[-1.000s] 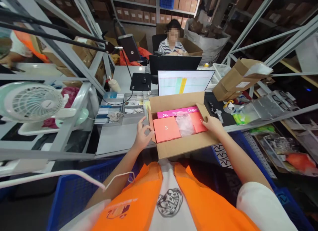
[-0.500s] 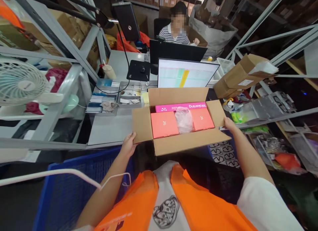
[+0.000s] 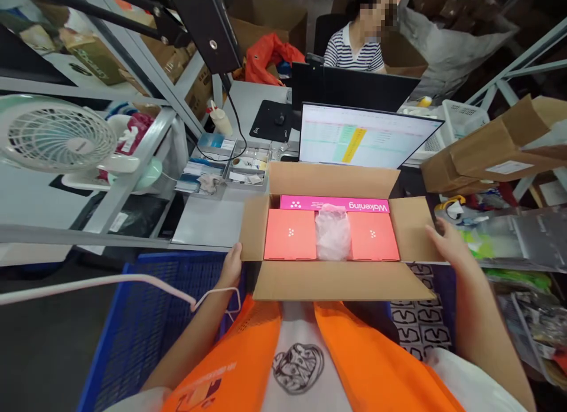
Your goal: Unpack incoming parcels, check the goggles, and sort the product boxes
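An open cardboard box [image 3: 339, 282] is held in front of my body, its flaps spread outward. Inside lie a left coral box [image 3: 283, 246] and a right coral box [image 3: 378, 246], with a whitish wrapped bundle [image 3: 333, 239] between them. Along the far side runs a long pink box [image 3: 316, 203] with upside-down lettering. My left hand [image 3: 231, 266] is closed on the edge of the left flap. At the other end, my right hand [image 3: 449, 242] grips the right flap, thumb on top; its other fingers are mostly hidden.
Beyond the box stands a lit monitor [image 3: 367, 134], with a person [image 3: 354, 48] seated behind. A fan [image 3: 57, 134] and metal frame are at left. Blue crates [image 3: 133, 305] sit low on both sides. A pale curved rod [image 3: 146, 279] crosses near my left forearm.
The cardboard box has come down and closer to my body and now sits more level, both hands still on its flaps. The view has shifted left, and the seated person has turned their head.
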Action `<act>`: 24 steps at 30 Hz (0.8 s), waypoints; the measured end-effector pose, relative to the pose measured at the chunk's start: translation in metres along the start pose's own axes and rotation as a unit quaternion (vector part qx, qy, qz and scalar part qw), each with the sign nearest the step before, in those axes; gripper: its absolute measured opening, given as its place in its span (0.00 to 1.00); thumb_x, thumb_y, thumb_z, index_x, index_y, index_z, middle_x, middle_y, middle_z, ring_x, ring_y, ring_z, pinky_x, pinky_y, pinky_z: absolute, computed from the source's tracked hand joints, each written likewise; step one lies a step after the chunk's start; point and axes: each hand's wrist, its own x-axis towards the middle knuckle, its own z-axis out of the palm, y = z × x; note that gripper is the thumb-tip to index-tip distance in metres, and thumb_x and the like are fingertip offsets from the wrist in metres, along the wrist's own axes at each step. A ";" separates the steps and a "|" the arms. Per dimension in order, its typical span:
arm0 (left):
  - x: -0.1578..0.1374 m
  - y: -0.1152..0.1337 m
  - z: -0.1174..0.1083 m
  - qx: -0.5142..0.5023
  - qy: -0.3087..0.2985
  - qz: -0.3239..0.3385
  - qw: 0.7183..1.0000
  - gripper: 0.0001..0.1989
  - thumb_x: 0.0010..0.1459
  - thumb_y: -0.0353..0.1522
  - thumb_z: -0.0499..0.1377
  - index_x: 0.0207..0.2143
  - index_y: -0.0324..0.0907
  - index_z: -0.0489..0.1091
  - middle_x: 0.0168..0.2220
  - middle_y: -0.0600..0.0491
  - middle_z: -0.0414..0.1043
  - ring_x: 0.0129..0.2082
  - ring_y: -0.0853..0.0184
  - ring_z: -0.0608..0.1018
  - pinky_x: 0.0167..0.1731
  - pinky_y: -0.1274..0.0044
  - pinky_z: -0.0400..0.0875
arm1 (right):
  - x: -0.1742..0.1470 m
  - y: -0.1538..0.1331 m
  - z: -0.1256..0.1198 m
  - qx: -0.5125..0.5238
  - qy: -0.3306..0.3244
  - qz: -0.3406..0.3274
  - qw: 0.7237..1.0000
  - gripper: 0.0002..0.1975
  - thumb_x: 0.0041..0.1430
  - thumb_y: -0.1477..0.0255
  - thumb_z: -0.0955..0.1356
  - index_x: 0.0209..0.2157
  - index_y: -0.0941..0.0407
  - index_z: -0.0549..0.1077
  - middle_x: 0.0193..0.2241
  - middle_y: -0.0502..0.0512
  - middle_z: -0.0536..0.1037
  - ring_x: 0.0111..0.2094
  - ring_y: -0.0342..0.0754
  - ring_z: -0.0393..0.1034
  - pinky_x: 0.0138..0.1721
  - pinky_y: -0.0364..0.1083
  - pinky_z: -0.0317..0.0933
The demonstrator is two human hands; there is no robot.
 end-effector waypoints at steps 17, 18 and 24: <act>-0.008 0.012 -0.024 0.132 -0.072 0.132 0.980 0.20 0.60 0.47 0.63 0.35 0.37 0.77 0.41 0.40 0.80 0.49 0.49 0.78 0.61 0.60 0.67 | -0.088 -0.207 0.085 -0.266 -0.201 -0.290 0.897 0.29 0.59 0.75 0.66 0.62 0.58 0.68 0.51 0.66 0.80 0.48 0.59 0.77 0.45 0.49 0.68; -0.007 0.013 -0.025 0.130 -0.076 0.136 0.979 0.19 0.60 0.45 0.63 0.35 0.37 0.78 0.41 0.41 0.80 0.49 0.50 0.78 0.61 0.61 0.66 | -0.086 -0.203 0.069 -0.245 -0.176 -0.272 0.914 0.29 0.58 0.75 0.66 0.63 0.57 0.67 0.52 0.65 0.79 0.48 0.58 0.77 0.45 0.48 0.69; -0.003 0.020 -0.024 0.119 -0.095 0.140 0.978 0.13 0.60 0.40 0.64 0.33 0.38 0.78 0.36 0.44 0.79 0.47 0.51 0.78 0.58 0.65 0.68 | -0.097 -0.138 -0.043 0.019 0.153 -0.120 0.981 0.28 0.50 0.70 0.69 0.55 0.56 0.72 0.50 0.62 0.79 0.48 0.59 0.75 0.50 0.52 0.69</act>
